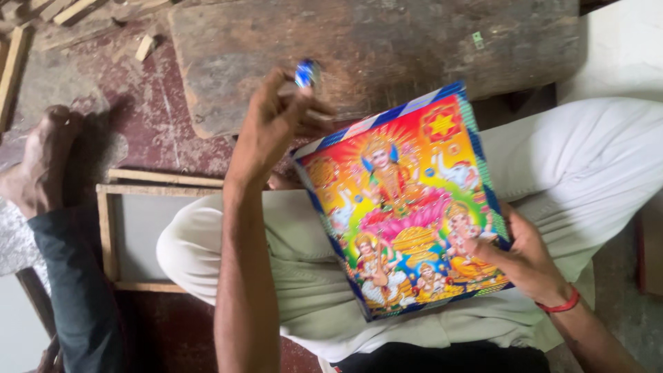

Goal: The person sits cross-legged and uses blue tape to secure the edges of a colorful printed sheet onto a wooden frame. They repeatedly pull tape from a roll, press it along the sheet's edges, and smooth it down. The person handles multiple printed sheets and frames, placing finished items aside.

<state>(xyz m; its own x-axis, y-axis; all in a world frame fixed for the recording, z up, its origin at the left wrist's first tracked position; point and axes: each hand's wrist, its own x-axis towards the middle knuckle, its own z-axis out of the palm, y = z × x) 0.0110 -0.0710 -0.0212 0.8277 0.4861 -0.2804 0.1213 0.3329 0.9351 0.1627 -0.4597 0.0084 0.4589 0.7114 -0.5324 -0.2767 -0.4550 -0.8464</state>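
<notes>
Seen from the head camera, a seated person in pale trousers steadies a brightly coloured printed picture across the lap, its face turned up and its top edge tilted away toward a worn wooden slab on the floor ahead. The right hand grips the picture at its lower right edge, thumb lying over the printed face and fingers curled behind it; a red band circles that wrist. The left hand is raised above the picture's upper left corner, fingers pinched narrowly on a small blue and white object; blur makes it hard to say what the object is, possibly a small cap or roll. The raised left forearm crosses in front of the lap and hides part of the trousers and of the floor beyond.

To the left, on the dark red floor, lies an empty wooden frame, partly covered by the person's knee. Beyond it rests another person's bare foot above a dark trouser leg. Wood offcuts lie scattered at the top left corner.
</notes>
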